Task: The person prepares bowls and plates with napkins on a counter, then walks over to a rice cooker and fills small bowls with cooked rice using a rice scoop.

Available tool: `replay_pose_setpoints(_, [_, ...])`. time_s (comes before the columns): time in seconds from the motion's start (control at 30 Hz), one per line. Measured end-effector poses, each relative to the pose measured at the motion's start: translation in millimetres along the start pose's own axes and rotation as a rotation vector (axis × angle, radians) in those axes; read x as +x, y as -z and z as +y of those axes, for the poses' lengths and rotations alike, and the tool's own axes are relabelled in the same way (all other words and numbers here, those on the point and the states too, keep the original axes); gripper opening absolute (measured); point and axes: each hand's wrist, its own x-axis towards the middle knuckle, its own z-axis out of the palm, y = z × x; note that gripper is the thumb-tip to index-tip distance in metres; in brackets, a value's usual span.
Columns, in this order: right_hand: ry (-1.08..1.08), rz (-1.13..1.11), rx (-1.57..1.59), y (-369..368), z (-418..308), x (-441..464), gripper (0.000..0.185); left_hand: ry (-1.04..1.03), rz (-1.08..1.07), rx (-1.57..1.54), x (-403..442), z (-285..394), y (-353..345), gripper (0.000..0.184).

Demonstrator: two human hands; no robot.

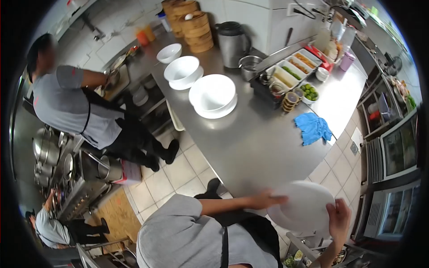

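A white plate [304,207] is held in front of me, past the near edge of the steel counter [250,147]. My left hand [270,199], somewhat blurred, grips its left rim. On its right rim, my right hand [338,216] is closed with the fingers bent over the edge. Up the counter stand white bowls, the nearest [213,94] on a white plate, another [182,70] behind it and a small one [169,53] farther back. A crumpled blue cloth [313,128] lies near the counter's right edge.
Beyond the bowls are bamboo steamers [198,33] and a steel jug [232,44]. A garnish tray [292,71] and a bowl of limes [309,92] stand at the right. One co-worker [78,98] works at the left; another person [56,225] is farther off.
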Motion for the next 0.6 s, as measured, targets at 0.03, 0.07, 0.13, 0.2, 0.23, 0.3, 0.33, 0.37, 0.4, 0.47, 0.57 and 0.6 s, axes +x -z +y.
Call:
replay_pose_setpoints(0.03, [0.034, -0.016, -0.004, -16, -16, 16, 0.014, -0.115, 0.115, -0.055, -12, -11, 14, 0.045])
replay_pose_setpoints(0.07, [0.062, -0.03, -0.006, -33, -35, 31, 0.019, -0.054, 0.229, -0.062, -32, -8, 32, 0.044])
replay_pose_setpoints(0.13, [0.262, -0.006, -0.035, -63, -84, 54, 0.026, 0.034, 0.461, -0.162, -77, 16, 77, 0.045])
replay_pose_setpoints(0.2, [0.335, -0.281, 0.031, -87, -138, 78, 0.031, 0.023, 0.78, -0.467, -112, 9, 115, 0.053])
replay_pose_setpoints(0.23, [0.433, -0.442, 0.114, -103, -164, 90, 0.03, -0.03, 0.904, -0.564, -127, -7, 140, 0.057])
replay_pose_setpoints(0.3, [0.567, -0.715, 0.357, -148, -212, 116, 0.029, -0.074, 1.06, -0.698, -162, -6, 182, 0.064])
replay_pose_setpoints(0.33, [0.617, -0.814, 0.514, -177, -237, 132, 0.028, -0.135, 1.1, -0.736, -176, -10, 208, 0.068])
replay_pose_setpoints(0.37, [0.585, -0.784, 0.515, -212, -269, 147, 0.028, -0.167, 1.146, -0.749, -187, -25, 237, 0.07])
replay_pose_setpoints(0.4, [0.546, -0.765, 0.508, -249, -296, 160, 0.028, -0.195, 1.197, -0.774, -198, -40, 260, 0.072])
replay_pose_setpoints(0.47, [0.605, -0.805, 0.503, -337, -318, 198, 0.027, -0.32, 1.067, -0.744, -227, -37, 292, 0.08])
replay_pose_setpoints(0.57, [0.709, -0.786, 0.487, -431, -334, 222, 0.029, -0.361, 1.149, -0.873, -256, -46, 334, 0.082])
replay_pose_setpoints(0.6, [0.735, -0.745, 0.46, -453, -338, 225, 0.03, -0.348, 1.173, -0.869, -262, -46, 346, 0.083])
